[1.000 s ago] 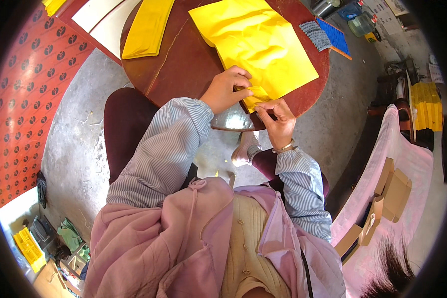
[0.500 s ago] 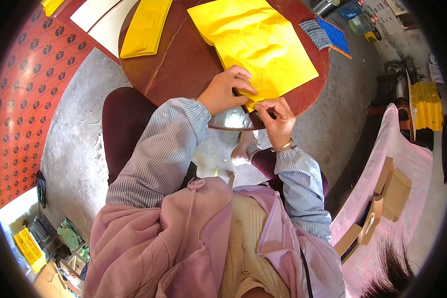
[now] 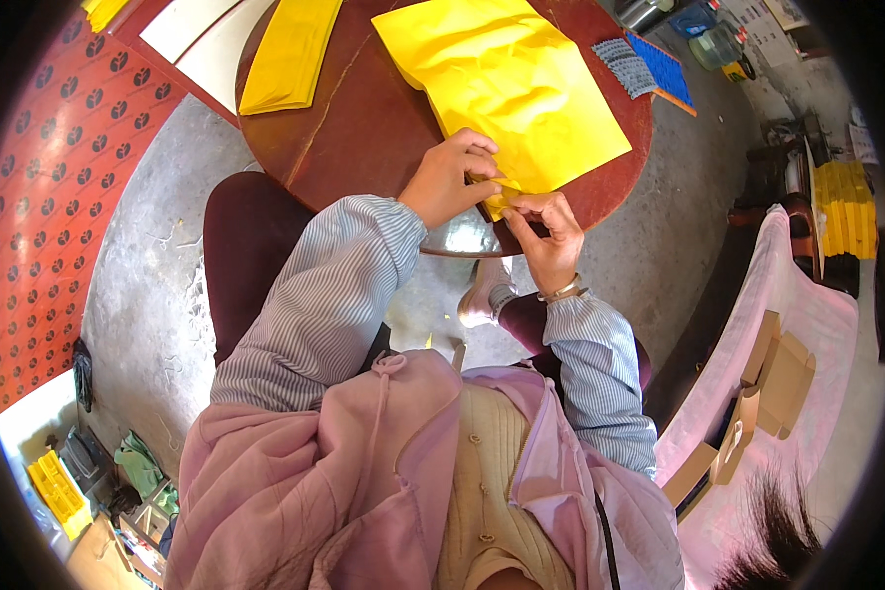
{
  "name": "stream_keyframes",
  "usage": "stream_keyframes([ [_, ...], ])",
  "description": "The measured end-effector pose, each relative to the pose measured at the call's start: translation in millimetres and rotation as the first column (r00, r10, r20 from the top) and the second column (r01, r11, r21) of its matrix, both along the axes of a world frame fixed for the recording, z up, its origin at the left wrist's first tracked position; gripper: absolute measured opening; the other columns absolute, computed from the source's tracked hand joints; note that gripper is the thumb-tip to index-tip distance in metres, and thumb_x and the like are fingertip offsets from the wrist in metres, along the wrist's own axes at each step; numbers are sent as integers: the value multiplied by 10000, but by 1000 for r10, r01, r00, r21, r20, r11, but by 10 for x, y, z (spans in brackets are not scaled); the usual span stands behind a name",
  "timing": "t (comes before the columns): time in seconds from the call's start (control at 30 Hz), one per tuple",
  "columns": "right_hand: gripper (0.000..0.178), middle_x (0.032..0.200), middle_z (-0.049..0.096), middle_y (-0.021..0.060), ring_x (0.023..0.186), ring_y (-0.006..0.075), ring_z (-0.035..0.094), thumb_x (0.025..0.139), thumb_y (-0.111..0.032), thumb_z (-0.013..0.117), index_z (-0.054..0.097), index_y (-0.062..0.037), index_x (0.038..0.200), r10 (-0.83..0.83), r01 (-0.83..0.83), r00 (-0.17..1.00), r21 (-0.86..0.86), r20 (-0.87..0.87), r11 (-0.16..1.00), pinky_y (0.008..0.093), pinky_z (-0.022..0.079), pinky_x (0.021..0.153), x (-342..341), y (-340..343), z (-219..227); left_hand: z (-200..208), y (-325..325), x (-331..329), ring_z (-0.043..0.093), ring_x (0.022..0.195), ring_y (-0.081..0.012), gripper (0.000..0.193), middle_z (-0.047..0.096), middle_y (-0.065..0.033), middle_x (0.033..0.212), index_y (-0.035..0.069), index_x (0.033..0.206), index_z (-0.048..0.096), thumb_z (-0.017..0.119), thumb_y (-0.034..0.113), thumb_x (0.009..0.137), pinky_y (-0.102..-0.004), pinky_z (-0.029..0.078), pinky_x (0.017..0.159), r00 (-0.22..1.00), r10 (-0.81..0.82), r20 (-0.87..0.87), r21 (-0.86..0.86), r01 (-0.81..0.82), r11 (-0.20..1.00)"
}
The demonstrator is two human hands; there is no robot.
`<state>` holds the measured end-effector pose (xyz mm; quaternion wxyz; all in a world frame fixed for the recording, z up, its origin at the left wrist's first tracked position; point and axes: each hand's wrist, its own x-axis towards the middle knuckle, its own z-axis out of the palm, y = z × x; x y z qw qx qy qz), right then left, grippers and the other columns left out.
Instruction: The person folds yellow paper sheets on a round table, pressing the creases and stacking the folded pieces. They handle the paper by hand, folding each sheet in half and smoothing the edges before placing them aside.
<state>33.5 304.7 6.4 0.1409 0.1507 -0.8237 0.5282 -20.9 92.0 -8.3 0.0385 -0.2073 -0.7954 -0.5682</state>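
Pinching the yellow fabric sheet (image 3: 531, 108) by its near-left corner on the round worktop (image 3: 364, 147): my left hand (image 3: 444, 179) grips the fold, right hand (image 3: 554, 234) the tip, just beside. Sheet lies ahead of my fingers, long axis leaning left going away.

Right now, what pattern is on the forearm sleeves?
The sleeves show fine blue-grey and white stripes, clearest in the head view.

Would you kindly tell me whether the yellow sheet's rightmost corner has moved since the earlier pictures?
No: the yellow sheet shows no visible shift there, its rightmost corner keeping its place just inside the right rim of the table.
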Motion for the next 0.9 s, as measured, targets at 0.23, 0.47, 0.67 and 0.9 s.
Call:
stream_keyframes([
  [0.23, 165, 939, 712, 70, 846, 162, 707, 858, 20, 860, 811, -15, 1012, 11, -11, 1000, 22, -2, 1000, 284, 568, 776, -2, -5, 47, 60, -45, -22, 701, 1172, -274, 212, 701, -113, 1274, 29, 1029, 792, 838, 192, 902, -367, 562, 983, 998, -16, 56, -14, 17, 1000],
  [0.47, 127, 930, 705, 58, 806, 139, 713, 863, 35, 862, 790, 2, 963, -6, 13, 997, -93, 72, 996, 265, 573, 731, -14, -10, -44, 66, -140, -62, 652, 1266, -269, 270, 687, -107, 1280, 103, 1109, 830, 779, 70, 846, -369, 527, 1077, 990, -133, 52, -9, 133, 991],
  [0.67, 124, 929, 704, 57, 804, 132, 711, 874, 23, 862, 784, 5, 969, -5, 8, 999, -66, 48, 998, 262, 571, 733, -13, -11, -30, 56, -121, -32, 647, 1274, -267, 335, 669, -105, 1302, 127, 1099, 850, 790, 38, 781, -364, 518, 1103, 992, -117, 55, -2, 118, 993],
  [0.9, 116, 903, 682, 39, 770, 109, 675, 886, 18, 854, 784, 5, 979, 1, 3, 999, -97, 51, 995, 249, 538, 708, -26, -31, -16, 31, -66, 12, 659, 1244, -264, 322, 671, -104, 1282, 120, 1092, 850, 846, 40, 781, -371, 543, 1073, 996, -86, 3, -28, 86, 996],
])
